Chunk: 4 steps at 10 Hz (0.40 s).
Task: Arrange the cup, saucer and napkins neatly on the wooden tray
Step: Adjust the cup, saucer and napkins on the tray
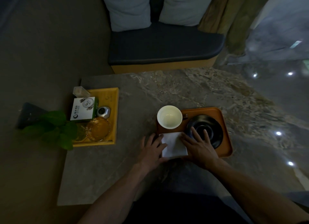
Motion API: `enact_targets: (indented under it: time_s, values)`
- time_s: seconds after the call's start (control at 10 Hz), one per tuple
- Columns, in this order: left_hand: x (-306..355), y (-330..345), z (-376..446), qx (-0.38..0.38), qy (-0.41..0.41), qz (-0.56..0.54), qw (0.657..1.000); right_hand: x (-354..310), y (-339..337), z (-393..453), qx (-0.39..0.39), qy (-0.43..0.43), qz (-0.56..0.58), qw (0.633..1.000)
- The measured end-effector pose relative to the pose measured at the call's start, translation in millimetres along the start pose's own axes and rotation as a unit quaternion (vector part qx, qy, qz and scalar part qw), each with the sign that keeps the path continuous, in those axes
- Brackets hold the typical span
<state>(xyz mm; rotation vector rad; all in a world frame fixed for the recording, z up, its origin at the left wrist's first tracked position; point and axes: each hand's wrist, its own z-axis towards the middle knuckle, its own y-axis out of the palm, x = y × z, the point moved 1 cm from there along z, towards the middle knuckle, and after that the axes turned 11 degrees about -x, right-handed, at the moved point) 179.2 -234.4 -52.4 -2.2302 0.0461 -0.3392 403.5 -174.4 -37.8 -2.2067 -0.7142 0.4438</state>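
A brown wooden tray (224, 123) lies on the stone table. At its far left corner stands a white cup (169, 116), upright and empty. A black saucer (212, 123) takes up the tray's right half. A folded white napkin (173, 145) lies at the tray's near left corner, reaching over the edge. My left hand (153, 151) rests flat on the napkin's left side, partly on the table. My right hand (199, 146) lies flat with its thumb at the napkin's right edge and its fingers over the saucer's near left rim.
A yellow tray (115, 116) at the table's left holds a white-and-green box (83, 110), a glass ashtray (98, 129), a silver object (103, 112) and a clear box. A green plant (55, 128) overhangs it. A cushioned bench (163, 46) stands beyond the table.
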Motion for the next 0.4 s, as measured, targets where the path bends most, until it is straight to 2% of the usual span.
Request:
enact_targets:
  time_s: [0.4]
  values:
    - [3.7, -13.5, -17.9, 0.058, 0.011, -0.121, 0.991, 12.1, -7.2, -32.4, 0.052, 0.017, 0.071, 0.996]
